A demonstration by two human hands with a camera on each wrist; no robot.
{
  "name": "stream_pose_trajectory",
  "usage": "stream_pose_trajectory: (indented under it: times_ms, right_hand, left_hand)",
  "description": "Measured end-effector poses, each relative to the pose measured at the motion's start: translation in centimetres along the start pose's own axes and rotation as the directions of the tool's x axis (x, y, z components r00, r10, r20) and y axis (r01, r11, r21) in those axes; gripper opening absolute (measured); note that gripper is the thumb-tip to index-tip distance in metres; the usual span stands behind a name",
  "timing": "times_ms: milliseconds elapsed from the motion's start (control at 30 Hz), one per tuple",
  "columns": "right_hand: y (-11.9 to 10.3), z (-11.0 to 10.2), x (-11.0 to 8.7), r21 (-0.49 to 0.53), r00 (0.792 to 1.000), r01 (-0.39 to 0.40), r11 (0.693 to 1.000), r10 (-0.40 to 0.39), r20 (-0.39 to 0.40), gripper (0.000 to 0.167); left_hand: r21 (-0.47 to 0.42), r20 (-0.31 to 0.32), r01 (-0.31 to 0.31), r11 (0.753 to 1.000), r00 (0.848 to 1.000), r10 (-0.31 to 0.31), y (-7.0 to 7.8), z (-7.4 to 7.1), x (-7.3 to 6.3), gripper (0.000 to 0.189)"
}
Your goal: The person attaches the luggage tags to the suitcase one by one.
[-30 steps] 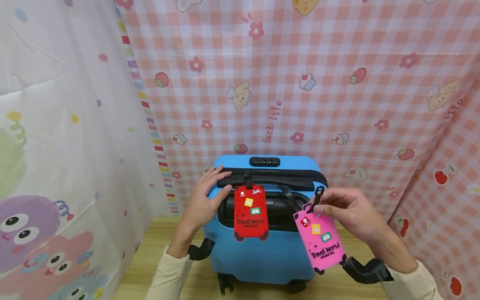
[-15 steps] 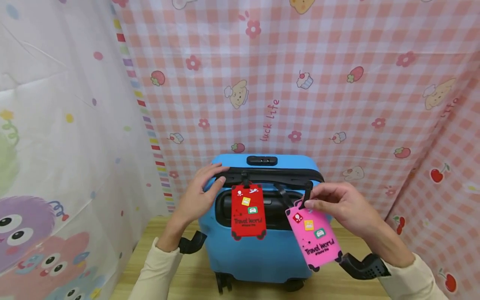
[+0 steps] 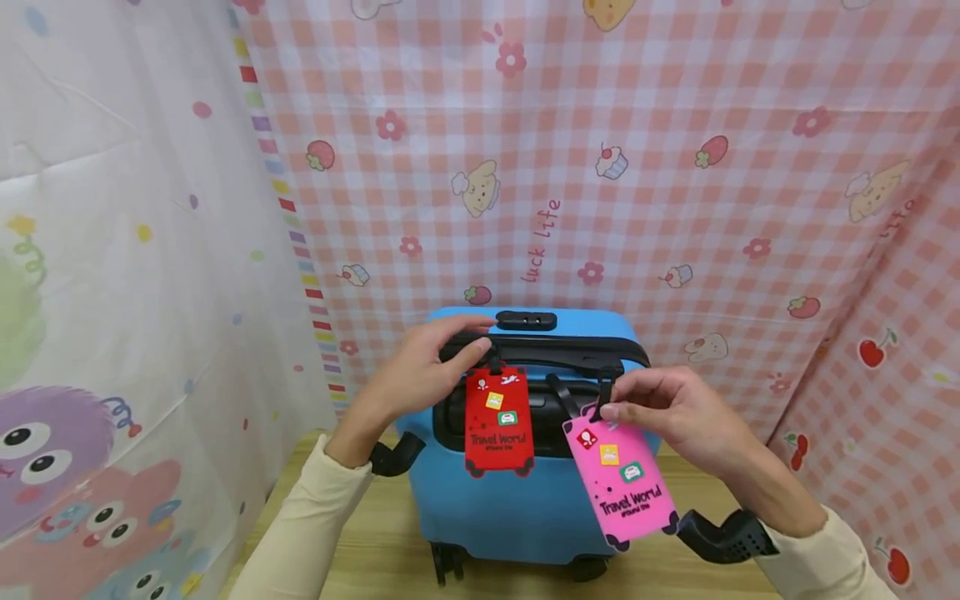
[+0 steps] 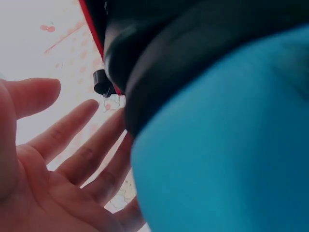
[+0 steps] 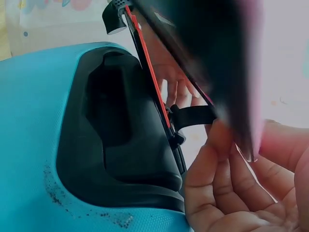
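Note:
A blue suitcase [image 3: 510, 508] stands upright, its black top handle [image 3: 555, 354] facing me. From that handle a red luggage tag [image 3: 498, 433] hangs by a short black strap. My left hand [image 3: 427, 371] reaches over the handle's left part, thumb tip close to the red tag's strap; its fingers look fairly straight in the left wrist view. Right of it, my right hand [image 3: 682, 417] pinches the black strap of a pink luggage tag [image 3: 618, 483] near its top. The pink tag tilts in front of the suitcase's right side, its strap's loose end [image 3: 562, 396] sticking up to the left.
A black combination lock [image 3: 527, 321] sits on the suitcase's top edge. Wheels [image 3: 446, 562] show below, on a wood-grain surface [image 3: 360, 550]. Behind hangs a pink checked curtain [image 3: 562, 167], with a white cartoon curtain [image 3: 150, 292] at the left.
My left hand has slid right along the handle towards the red tag's strap. My right hand has moved slightly left with the pink tag, whose strap end now stands apart from the handle.

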State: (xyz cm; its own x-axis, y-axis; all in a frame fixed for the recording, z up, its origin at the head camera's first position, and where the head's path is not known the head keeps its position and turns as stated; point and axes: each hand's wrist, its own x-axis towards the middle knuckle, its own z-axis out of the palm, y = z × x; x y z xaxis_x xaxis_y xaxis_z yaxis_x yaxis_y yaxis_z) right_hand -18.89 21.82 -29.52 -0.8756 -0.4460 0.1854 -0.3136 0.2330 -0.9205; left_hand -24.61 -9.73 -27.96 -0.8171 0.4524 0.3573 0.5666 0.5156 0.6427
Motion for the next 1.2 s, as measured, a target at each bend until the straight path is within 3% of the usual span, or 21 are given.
stream_pose_trajectory:
  times_ms: [167, 300, 700, 1033, 1200]
  right_hand:
    - [-0.3, 0.2, 0.4, -0.046, 0.999, -0.035, 0.998, 0.033, -0.041, 0.016]
    - [-0.5, 0.4, 1.0, -0.083, 0.997, -0.051, 0.995, 0.046, -0.061, 0.016]
    - [-0.6, 0.6, 2.4, -0.156, 0.993, -0.069, 0.985, 0.054, -0.101, 0.013]
    - [-0.7, 0.9, 3.7, -0.101, 0.988, -0.119, 0.988, 0.107, -0.115, 0.022]
    - [-0.2, 1.1, 4.4, -0.049, 0.994, -0.067, 0.997, 0.063, -0.086, 0.02]
  left_hand:
    - [0.002, 0.08, -0.033, 0.999, 0.996, 0.032, 0.4, 0.5, 1.0, 0.039]
    - [0.002, 0.146, -0.001, 1.0, 0.989, 0.0, 0.5, 0.9, 1.6, 0.038]
    - [-0.011, 0.247, 0.061, 0.998, 0.967, -0.057, 1.1, 1.7, 2.6, 0.034]
    - [-0.027, 0.303, 0.073, 0.997, 0.951, -0.061, 0.8, 1.4, 2.9, 0.035]
    - [-0.033, 0.321, 0.09, 0.995, 0.944, -0.075, 0.8, 1.3, 3.4, 0.035]
